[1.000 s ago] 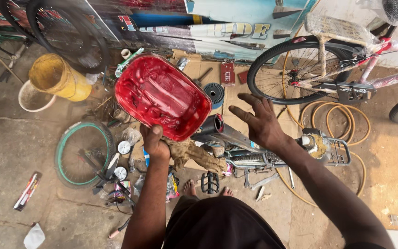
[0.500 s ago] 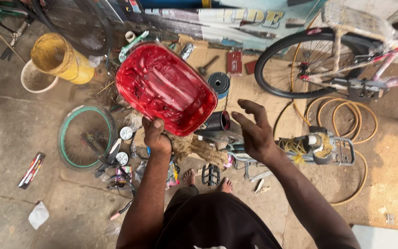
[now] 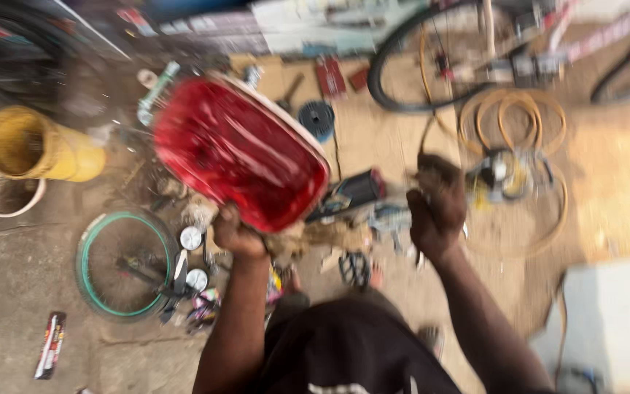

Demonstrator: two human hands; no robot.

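Your left hand (image 3: 236, 235) grips the near rim of the glossy red oval plastic basin (image 3: 240, 153), fingers clenched on its lower edge. The basin is tilted up, inner side facing you, and sits above and just right of that hand, lifted off the cluttered floor. Left forearm runs straight up from your torso to the rim, wrist roughly in line.

Your right hand (image 3: 437, 204) is raised to the right of the basin, well apart from it, fingers curled in. Frame is motion-blurred, so you cannot tell if it grasps anything; a thin line seems to run up from it. Right arm angles in from lower right, elbow bent.

Around you: yellow plastic bucket (image 3: 41, 149) and pale round tub (image 3: 3, 193) far left, well apart from the basin. Green-rimmed bicycle wheel (image 3: 122, 263) lies flat on the ground just left of your left arm, small tools scattered over it. A black-tyred bicycle wheel (image 3: 432, 55) stands at top right, with a coil of tan hose (image 3: 515, 164) below it, just right of your right hand. A black cylindrical part (image 3: 355, 190) lies between the hands, under the basin's right edge. Open concrete (image 3: 23, 292) at lower left; a pale flat slab (image 3: 607, 314) fills lower right.
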